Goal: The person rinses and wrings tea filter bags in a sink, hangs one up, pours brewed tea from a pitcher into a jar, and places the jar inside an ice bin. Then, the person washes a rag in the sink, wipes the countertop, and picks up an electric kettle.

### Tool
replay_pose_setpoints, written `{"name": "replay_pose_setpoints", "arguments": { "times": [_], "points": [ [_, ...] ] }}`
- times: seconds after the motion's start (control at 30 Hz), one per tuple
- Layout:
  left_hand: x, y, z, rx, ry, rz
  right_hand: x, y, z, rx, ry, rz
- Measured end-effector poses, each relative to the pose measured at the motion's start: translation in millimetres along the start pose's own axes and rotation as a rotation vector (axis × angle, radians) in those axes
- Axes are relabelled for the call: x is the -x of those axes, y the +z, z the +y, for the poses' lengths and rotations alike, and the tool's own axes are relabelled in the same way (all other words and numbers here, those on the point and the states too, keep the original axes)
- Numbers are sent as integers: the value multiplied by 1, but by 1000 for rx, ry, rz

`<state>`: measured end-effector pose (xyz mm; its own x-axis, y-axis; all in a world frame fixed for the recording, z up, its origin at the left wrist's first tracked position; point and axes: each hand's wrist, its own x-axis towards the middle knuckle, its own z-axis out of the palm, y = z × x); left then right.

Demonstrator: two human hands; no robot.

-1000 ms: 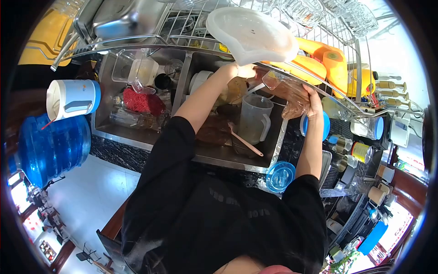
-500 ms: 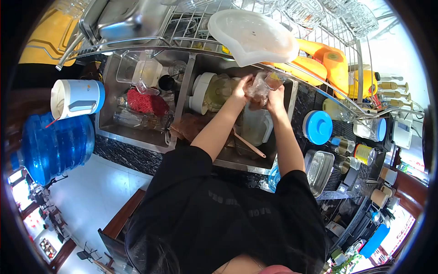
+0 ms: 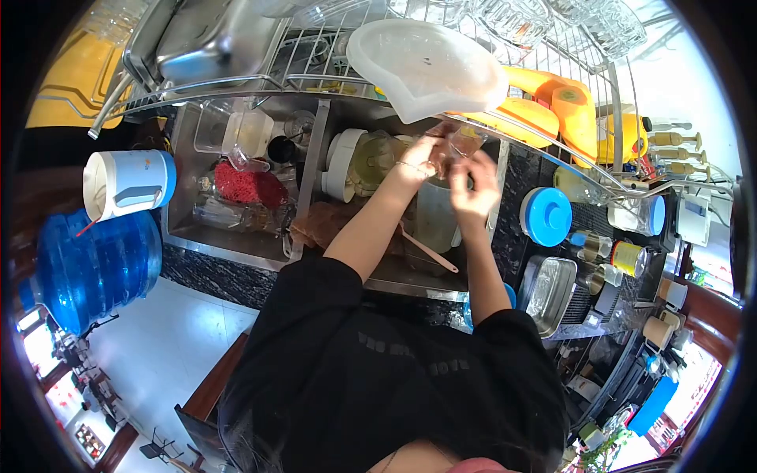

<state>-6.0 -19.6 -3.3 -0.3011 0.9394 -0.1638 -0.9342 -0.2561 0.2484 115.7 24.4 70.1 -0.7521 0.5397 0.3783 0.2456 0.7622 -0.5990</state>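
Observation:
Above the right basin of the sink [image 3: 311, 169], my left hand [image 3: 420, 158] is closed on a clear, brownish plastic item [image 3: 457, 143]. My right hand [image 3: 476, 188] is beside that item, blurred, its fingers partly bent and seemingly apart. Under my hands a clear pitcher [image 3: 436, 217] stands in the basin, with a long pinkish handle [image 3: 430, 252] near it. White bowls [image 3: 341, 165] and a greenish clear container [image 3: 374, 164] lie left of my left hand. A brown crumpled bag [image 3: 317, 226] rests over the divider by my left forearm.
A rack above holds a white heart-shaped dish [image 3: 430, 69], orange items [image 3: 532, 118] and glasses. The left basin holds a red mesh cloth [image 3: 251, 185] and clear containers. A blue-lidded container [image 3: 546, 217] and metal tray [image 3: 550, 296] sit right; a white-blue jug [image 3: 130, 185] is left.
The hands have come together from farther apart, and the brownish plastic is now bunched near my left hand. My right hand has loosened beside it. The brown bag has shifted left onto the divider.

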Motion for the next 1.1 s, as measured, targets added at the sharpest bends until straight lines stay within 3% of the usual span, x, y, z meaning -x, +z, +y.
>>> {"name": "replay_pose_setpoints", "arguments": {
  "times": [0.03, 0.1, 0.13, 0.2, 0.37, 0.43, 0.47, 0.53, 0.57, 0.6, 0.63, 0.7, 0.9, 1.03, 1.1],
  "points": [
    [3, 2, 3, 25, -32, -20, -4, -8, -7, -270, 50, 328],
    [8, 8, 5, 87, -110, -50, -27, -28, -18, -175, -90, 468],
    [10, 11, 4, 117, -142, -63, -37, -26, -11, -168, -85, 477],
    [18, 13, 0, 170, -147, -80, -59, -21, -1, 143, -277, 239],
    [29, -15, -3, 390, 44, -201, -55, -13, -9, 337, -336, 127],
    [37, -5, 2, 380, 12, -322, -51, -30, -17, -88, -64, -80],
    [45, 2, 4, 374, -27, -430, -38, -25, -19, -95, -67, -76],
    [59, 16, 7, 358, -82, -595, -9, -1, -17, -651, 126, 169],
    [65, 22, 8, 348, -99, -651, 3, 8, -24, -611, 33, 203],
    [72, 27, 2, 387, -23, -444, 16, 15, -35, -568, -55, 237],
    [78, 32, -5, 422, 51, -236, 24, 13, -54, -725, -35, 176],
    [92, 41, -18, 478, 190, 184, 33, 18, -76, -611, 5, 180],
    [126, 57, -29, 34, 337, 86, 38, 16, -68, -597, 338, -105],
    [135, 58, -31, -705, 721, 659, 39, 22, -103, -683, 208, 232],
    [138, 61, -28, -637, 727, 633, 36, 24, -113, -694, 210, 231]
  ]
}}
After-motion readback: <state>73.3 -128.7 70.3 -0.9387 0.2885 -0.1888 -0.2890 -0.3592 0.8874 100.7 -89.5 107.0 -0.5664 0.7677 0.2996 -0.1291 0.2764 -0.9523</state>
